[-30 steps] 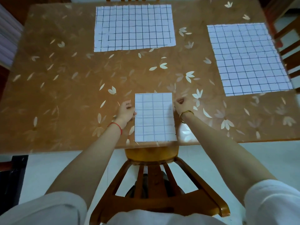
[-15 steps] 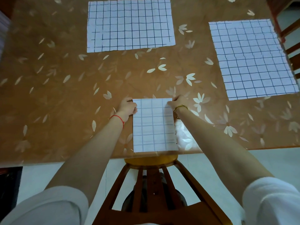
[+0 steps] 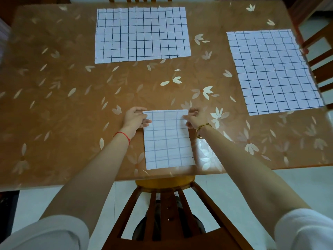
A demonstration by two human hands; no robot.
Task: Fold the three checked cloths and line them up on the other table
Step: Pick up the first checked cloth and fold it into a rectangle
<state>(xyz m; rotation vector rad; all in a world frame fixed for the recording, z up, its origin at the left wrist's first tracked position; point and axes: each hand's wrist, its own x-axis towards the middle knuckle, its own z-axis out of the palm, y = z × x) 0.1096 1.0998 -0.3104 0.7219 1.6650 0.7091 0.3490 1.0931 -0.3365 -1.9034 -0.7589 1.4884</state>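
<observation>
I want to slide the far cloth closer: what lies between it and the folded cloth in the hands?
Only bare flower-patterned table separates the far cloth from the folded cloth, seen in the head view.

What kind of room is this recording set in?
Probably a home dining room: a brown table with a petal-patterned cover, wooden slat-back chairs around it, and a pale floor.

Left hand (image 3: 136,118) and right hand (image 3: 195,117) now pinch cloth (image 3: 168,141) far corners.
</observation>
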